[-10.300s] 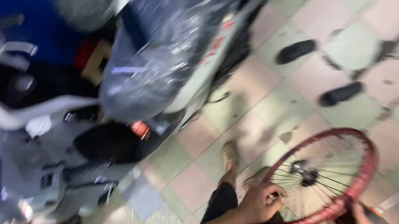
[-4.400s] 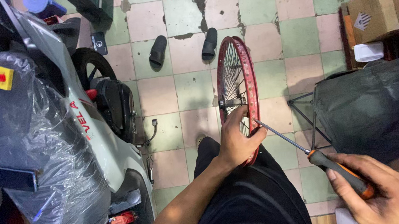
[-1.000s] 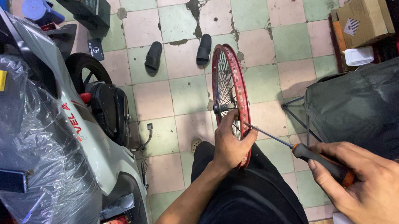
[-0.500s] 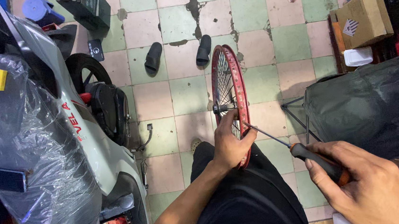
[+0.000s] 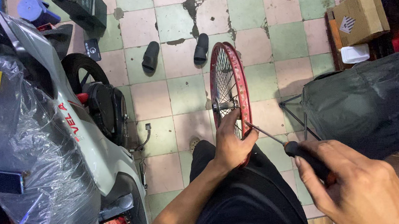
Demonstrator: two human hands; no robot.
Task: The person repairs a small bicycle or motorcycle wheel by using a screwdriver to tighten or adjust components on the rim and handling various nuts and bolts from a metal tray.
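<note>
A red spoked wheel rim (image 5: 241, 82) stands upright on the tiled floor in front of my knee. My left hand (image 5: 233, 145) grips its near edge, thumb across the spokes by the hub (image 5: 221, 106). My right hand (image 5: 357, 185) is closed around the black handle of a screwdriver (image 5: 302, 153). Its thin shaft slants up to the left, and the tip touches the rim just above my left fingers. My legs in black trousers (image 5: 244, 198) fill the bottom centre.
A scooter wrapped in clear plastic (image 5: 35, 139) fills the left side. Two black sandals (image 5: 176, 53) lie on the tiles beyond the rim. A dark folding chair (image 5: 369, 98) stands at the right, with a cardboard box (image 5: 360, 16) behind it.
Over the last second the view barely shifts; my right hand and the screwdriver have edged slightly down and left, tip staying on the rim. Earlier, the rim lay tilted and I looked elsewhere.
</note>
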